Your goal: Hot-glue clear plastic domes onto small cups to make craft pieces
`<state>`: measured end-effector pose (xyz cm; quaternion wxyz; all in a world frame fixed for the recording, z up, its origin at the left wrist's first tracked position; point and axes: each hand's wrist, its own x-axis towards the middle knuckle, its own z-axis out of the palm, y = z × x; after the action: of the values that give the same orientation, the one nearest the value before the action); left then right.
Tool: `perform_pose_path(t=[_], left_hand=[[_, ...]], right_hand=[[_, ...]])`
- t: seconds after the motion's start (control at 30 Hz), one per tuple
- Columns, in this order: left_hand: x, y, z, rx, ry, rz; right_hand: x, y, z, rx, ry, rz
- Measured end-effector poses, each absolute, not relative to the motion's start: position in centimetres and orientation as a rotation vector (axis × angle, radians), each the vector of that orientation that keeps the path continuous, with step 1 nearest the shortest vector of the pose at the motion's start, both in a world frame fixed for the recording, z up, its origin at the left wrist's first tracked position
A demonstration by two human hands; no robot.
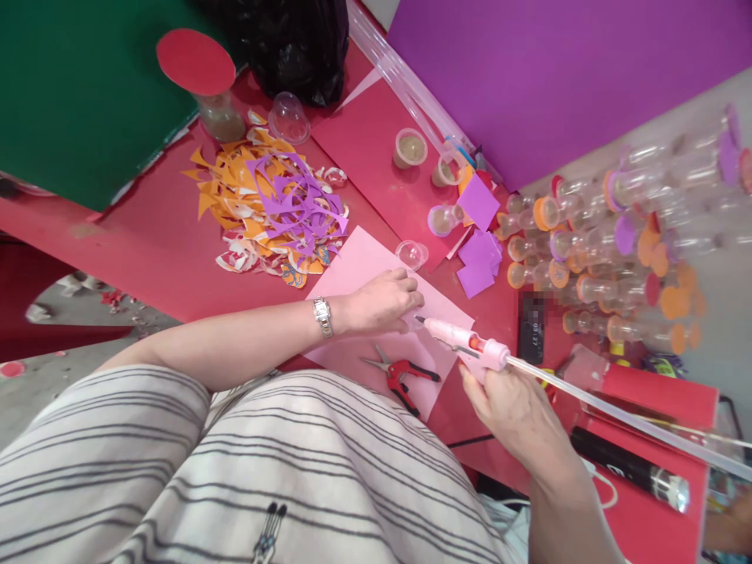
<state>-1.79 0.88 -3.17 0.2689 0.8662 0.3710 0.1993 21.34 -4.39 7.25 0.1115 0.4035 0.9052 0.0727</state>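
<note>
My right hand (510,407) is wrapped round a pink glue gun (464,341) with a long clear glue stick (616,415) running out of its back. The nozzle points left at my left hand (385,300). That hand, with a watch on its wrist, rests curled on a pink sheet (376,313), its fingertips pinched on something small that I cannot make out. Red-handled scissors (399,374) lie on the same sheet just below the gun. A small clear cup (411,254) sits at the sheet's top edge.
A heap of orange and purple foam scraps (270,207) lies to the left. Purple squares (479,251) and several clear vials with coloured caps (611,251) crowd the right. Small cups (410,147), a jar under a red disc (197,63), green and purple sheets and a black bag lie beyond.
</note>
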Motion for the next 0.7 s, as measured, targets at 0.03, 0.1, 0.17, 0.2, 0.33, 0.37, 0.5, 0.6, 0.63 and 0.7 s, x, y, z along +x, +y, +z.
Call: perform_pose_path(t=[0.03, 0.1, 0.17, 0.2, 0.33, 0.37, 0.5, 0.6, 0.63, 0.7], left_hand=[[-1.8, 0.89, -3.11, 2.332, 1.001, 0.528], [-1.84, 0.89, -3.03, 2.33, 0.999, 0.519], [-1.87, 0.86, -2.99, 2.336, 0.998, 0.517], [-1.89, 0.85, -2.98, 2.34, 0.998, 0.518], [-1.93, 0.82, -2.91, 2.354, 0.99, 0.521], [-1.93, 0.83, -2.88, 2.353, 0.988, 0.515], [-1.95, 0.87, -2.76, 2.343, 1.005, 0.49], [-1.95, 0.87, -2.7, 2.358, 1.0, 0.497], [-1.95, 0.86, -2.69, 2.359, 0.998, 0.498], [-1.93, 0.86, -2.66, 2.351, 1.004, 0.493]], right_hand=[[21.27, -4.38, 7.27, 1.19, 2.664, 0.203], [21.18, -4.33, 7.29, 1.185, 2.672, 0.198], [21.2, -4.28, 7.25, 1.167, 2.669, 0.208], [21.26, -4.26, 7.22, 1.16, 2.663, 0.217], [21.54, -4.23, 7.03, 1.147, 2.648, 0.231], [21.59, -4.22, 7.0, 1.144, 2.648, 0.228], [21.53, -4.11, 6.94, 1.169, 2.668, 0.174], [21.36, -4.02, 6.91, 1.152, 2.688, 0.156], [21.31, -4.02, 6.91, 1.139, 2.685, 0.166], [21.27, -4.04, 6.89, 1.124, 2.669, 0.201]])
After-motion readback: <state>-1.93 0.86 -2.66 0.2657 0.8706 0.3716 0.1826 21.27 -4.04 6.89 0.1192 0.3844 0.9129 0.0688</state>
